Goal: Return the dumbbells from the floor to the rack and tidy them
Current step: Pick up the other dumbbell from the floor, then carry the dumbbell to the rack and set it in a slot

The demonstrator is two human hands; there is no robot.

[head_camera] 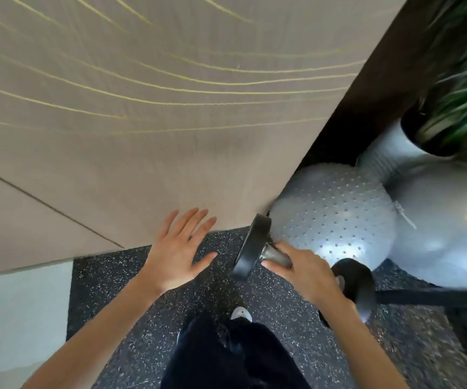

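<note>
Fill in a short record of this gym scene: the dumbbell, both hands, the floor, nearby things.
Dumbbell: black ends, metal handle, tilted
Left hand: open, fingers spread, holding nothing
Right hand: grips the dumbbell's handle
Floor: dark speckled rubber
Nearby: studded grey exercise ball, smooth grey ball, potted plant
Rack: not in view

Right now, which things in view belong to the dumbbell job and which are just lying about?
Job: dumbbell, gripped by the right hand; left hand, open and free.
Lying about: dotted grey ball, smooth grey ball, potted plant.
</note>
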